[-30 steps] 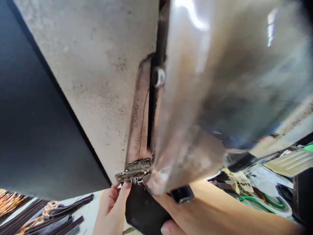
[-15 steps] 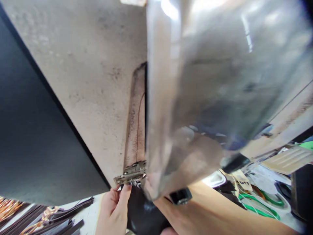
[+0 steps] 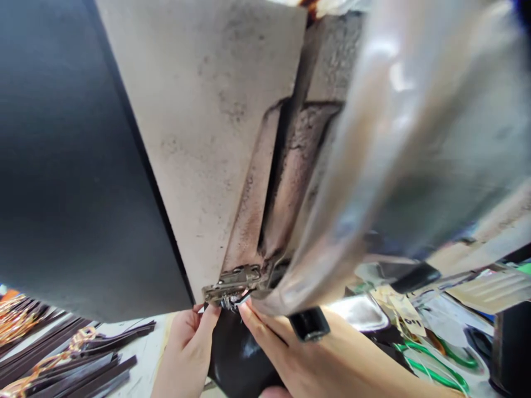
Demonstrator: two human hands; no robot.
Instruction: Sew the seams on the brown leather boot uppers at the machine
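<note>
A dark, glossy leather-like piece point(image 3: 240, 356) lies under the metal presser foot parts point(image 3: 234, 284) of what looks like a sewing machine. At its left edge my left hand point(image 3: 185, 342) pinches it, with the thumb close to the foot and the other fingers curled. My right hand point(image 3: 290, 345) lies over the right side of the piece. Its index fingertip nearly touches the foot, and the thumb shows at the lower edge of the view. Part of the right hand is behind a clear plastic guard point(image 3: 352, 182).
The pale machine body point(image 3: 199, 121) fills the upper middle, beside a large dark panel point(image 3: 78, 177). Dark strips point(image 3: 95, 359) lie at lower left. Green-handled scissors point(image 3: 440, 370), a numbered tag point(image 3: 410, 320) and a shiny tray point(image 3: 360, 312) are at right.
The view has shifted, and the guard appears farther right, baring more of the machine head. My right index finger now shows beside the foot. Both hands stay on the dark piece.
</note>
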